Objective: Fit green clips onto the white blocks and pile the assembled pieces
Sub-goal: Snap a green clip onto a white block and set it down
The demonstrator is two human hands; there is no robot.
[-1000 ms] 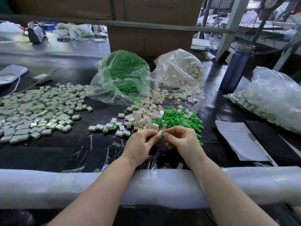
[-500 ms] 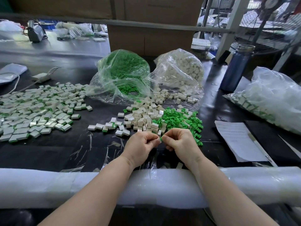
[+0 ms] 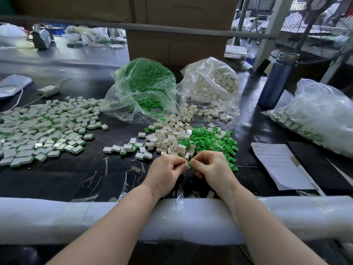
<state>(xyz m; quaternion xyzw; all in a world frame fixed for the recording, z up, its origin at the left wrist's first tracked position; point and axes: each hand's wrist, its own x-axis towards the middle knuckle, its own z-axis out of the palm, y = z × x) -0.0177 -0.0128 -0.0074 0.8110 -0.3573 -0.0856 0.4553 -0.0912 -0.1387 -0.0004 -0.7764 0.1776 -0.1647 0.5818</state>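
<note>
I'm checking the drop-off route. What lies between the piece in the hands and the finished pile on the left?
Nothing tall. Between the piece pinched by the left hand and right hand and the finished pile lie only bare black table and a few stray blocks.

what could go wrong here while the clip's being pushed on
1. The green clip is tiny and only pinched between the left hand and right hand; it could slip and drop among the plastic scraps on the table.
2. The right hand sits against the loose green clip pile and could scatter it.
</note>
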